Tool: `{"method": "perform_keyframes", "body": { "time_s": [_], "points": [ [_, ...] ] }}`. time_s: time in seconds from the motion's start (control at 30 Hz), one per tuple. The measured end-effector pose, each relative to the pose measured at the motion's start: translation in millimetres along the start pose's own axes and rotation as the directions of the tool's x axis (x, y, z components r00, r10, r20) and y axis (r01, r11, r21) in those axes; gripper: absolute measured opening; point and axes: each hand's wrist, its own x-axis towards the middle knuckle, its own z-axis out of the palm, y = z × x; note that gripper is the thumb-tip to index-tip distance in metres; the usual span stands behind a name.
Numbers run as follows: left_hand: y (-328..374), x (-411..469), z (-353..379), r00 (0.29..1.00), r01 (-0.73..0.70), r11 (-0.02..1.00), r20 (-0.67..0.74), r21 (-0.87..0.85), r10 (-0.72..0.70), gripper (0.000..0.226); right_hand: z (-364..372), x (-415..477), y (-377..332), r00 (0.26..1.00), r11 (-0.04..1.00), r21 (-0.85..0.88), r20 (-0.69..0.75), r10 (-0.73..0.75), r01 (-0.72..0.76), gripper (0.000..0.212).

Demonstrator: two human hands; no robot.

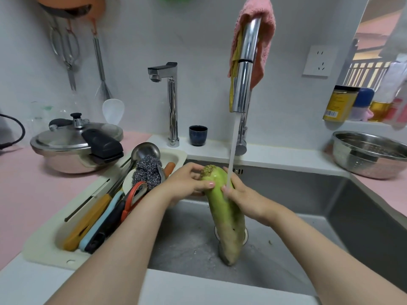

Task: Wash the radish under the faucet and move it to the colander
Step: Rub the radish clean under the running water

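Both hands hold 1 long green radish (224, 208) upright over the sink (297, 194), its tip down near the drain. The left hand (189, 183) wraps the leafy top end; the right hand (241, 194) clasps its upper side. Water from the faucet (244, 80) strikes the radish's shoulder by the right fingers. The steel colander (370, 155) sits on the counter beyond the sink's right edge.

Radish (224, 208) upright in sink (308, 190) under faucet (244, 84), colander (370, 155) right on counter — utensil tray (55, 238) left
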Motion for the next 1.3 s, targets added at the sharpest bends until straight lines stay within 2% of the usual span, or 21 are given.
{"method": "perform_keyframes", "body": {
  "time_s": [0.13,0.23,0.37,0.47,0.57,0.67,0.73,0.8,0.87,0.93,1.03,1.17,1.27,1.3],
  "points": [
    [4.2,-4.5,4.4,0.999,-0.005,1.0,-0.05,0.022,0.006,0.047,-5.5,2.4,7.4,0.998,0.997,0.05,-0.03,0.061,-0.059,0.074],
    [9.6,-8.4,13.2,0.988,-0.037,0.997,-0.148,0.072,0.047,0.047,-5.4,3.1,6.7,0.997,0.998,0.013,-0.043,0.058,-0.058,0.066],
    [11.3,-8.5,20.0,0.984,-0.035,0.995,-0.173,0.098,0.052,0.052,-11.1,-0.8,5.6,0.998,0.999,0.016,-0.047,0.041,-0.04,0.061],
    [19.2,-10.9,30.7,0.982,-0.058,0.983,-0.167,0.177,0.088,0.059,-27.5,-5.2,2.7,0.998,0.999,0.017,-0.045,0.043,-0.042,0.065],
    [25.6,-12.1,43.0,0.979,-0.102,0.944,-0.137,0.314,0.151,0.057,-37.9,-7.9,4.3,0.999,0.999,0.016,-0.004,0.036,-0.036,0.081],
    [25.9,-11.8,41.8,0.979,-0.174,0.937,-0.047,0.304,0.197,0.042,-33.2,-8.7,7.3,0.998,0.998,-0.034,-0.038,0.049,-0.05,0.092],
    [22.5,-11.8,36.7,0.977,-0.213,0.93,0.035,0.299,0.212,0.046,-31.4,-7.2,7.0,0.991,0.997,-0.067,-0.127,0.032,-0.041,0.102],
    [19.2,-13.0,34.1,0.98,-0.201,0.953,0.054,0.226,0.194,0.051,-33.0,-6.1,6.7,0.983,0.994,-0.109,-0.183,-0.008,-0.012,0.11],
    [16.5,-12.2,33.9,0.984,-0.176,0.978,0.05,0.116,0.171,0.051,-37.2,-7.5,7.2,0.983,0.994,-0.104,-0.177,-0.052,0.034,0.097],
    [14.5,-10.8,33.9,0.986,-0.146,0.986,0.094,0.077,0.139,0.052,-40.0,-11.2,6.2,0.989,0.996,-0.059,-0.124,-0.078,0.072,0.081],
    [16.3,-11.8,33.5,0.979,-0.127,0.988,0.169,0.085,0.111,0.061,-39.0,-10.7,4.9,0.99,0.996,-0.036,-0.116,-0.085,0.081,0.082],
    [18.7,-11.6,28.2,0.98,-0.177,0.961,0.129,0.213,0.152,0.059,-30.8,-4.9,3.1,0.991,0.997,-0.068,-0.128,-0.031,0.023,0.085],
    [20.3,-12.7,29.9,0.978,-0.207,0.92,0.033,0.334,0.208,0.059,-17.2,-4.2,6.1,0.998,0.998,-0.061,-0.053,0.032,-0.035,0.108],
    [20.6,-12.4,30.8,0.976,-0.206,0.908,0.003,0.366,0.22,0.063,-13.0,-3.5,7.1,0.997,0.997,-0.065,-0.066,0.041,-0.045,0.109]
  ]
}}
